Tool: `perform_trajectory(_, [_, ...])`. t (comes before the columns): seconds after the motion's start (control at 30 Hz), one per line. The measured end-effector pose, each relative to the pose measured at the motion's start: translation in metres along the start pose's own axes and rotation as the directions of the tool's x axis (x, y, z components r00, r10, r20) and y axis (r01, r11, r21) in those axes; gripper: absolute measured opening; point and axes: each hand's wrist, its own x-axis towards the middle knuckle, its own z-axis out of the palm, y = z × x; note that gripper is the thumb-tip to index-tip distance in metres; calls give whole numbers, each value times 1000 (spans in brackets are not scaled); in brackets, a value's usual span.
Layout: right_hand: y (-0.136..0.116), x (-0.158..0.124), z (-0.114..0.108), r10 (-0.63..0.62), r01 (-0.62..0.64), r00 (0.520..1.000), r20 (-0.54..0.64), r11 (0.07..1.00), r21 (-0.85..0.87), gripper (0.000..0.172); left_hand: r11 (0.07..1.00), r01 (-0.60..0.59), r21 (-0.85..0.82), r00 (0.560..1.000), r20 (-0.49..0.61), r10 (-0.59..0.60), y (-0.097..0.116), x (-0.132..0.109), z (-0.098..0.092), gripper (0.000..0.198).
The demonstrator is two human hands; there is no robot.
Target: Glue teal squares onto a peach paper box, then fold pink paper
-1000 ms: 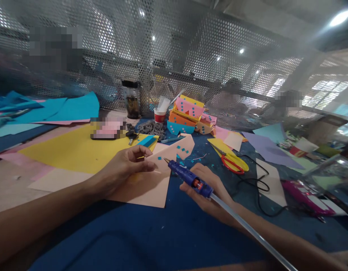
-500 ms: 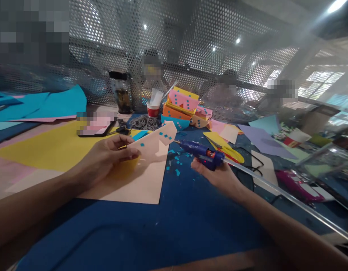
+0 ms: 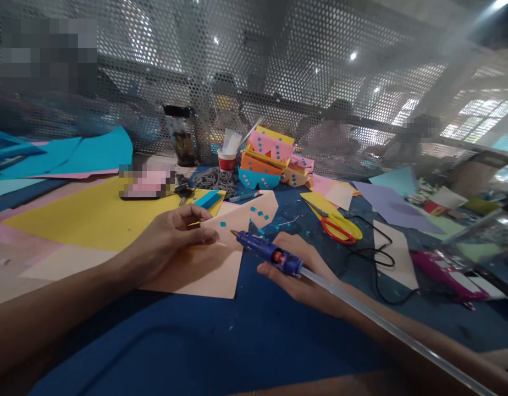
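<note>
Nearest: bare blue table cover [image 3: 254, 341], both forearms coming in over it. A clear glue stick [image 3: 381, 324] runs from lower right into the back of the blue glue gun [image 3: 266, 254]. Right hand [image 3: 307, 272] is under the gun, fingers curled round its grip. Gun's long axis: lower right to upper left, nozzle leading, pointing at the peach cut-out [image 3: 254, 214]. The nozzle tip sits just beside the cut-out's lower edge; contact cannot be told. Left hand [image 3: 175, 236] lies left of the nozzle, thumb and fingertips pinching the cut-out's near end; it is the hand nearer the piece. Cut-out: peach card, notched zigzag edge, small teal squares stuck on it, held low over a larger peach sheet [image 3: 204, 275] that laps onto a yellow sheet [image 3: 93, 214]. Right of the gun: red-and-yellow scissors [image 3: 338, 228] and a black cord [image 3: 377, 264]. Further back: a stack of coloured paper pieces [image 3: 266, 159] with the same teal squares, a red cup [image 3: 226, 160], then a perforated metal screen [image 3: 279, 71].
</note>
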Motion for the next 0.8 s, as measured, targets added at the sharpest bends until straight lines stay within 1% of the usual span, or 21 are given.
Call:
perform_trajectory(0.2, [0,-1,2,-30,30,1000,6,999,-21,28,999,-32,20,999,29,31,-2,0,1,32])
perform_trajectory(0.47, [1,-1,3,-19,19,1000,3,999,-36,29,999,-47,8,999,16,47,-5,2,-1,34])
perform_trajectory(0.63, [2,-1,3,-15,15,1000,3,998,-58,31,998,-43,35,999,14,43,-3,1,1,34])
perform_trajectory(0.8, [2,0,4,-9,10,1000,14,998,-64,29,999,-48,13,999,10,47,-3,1,3,35])
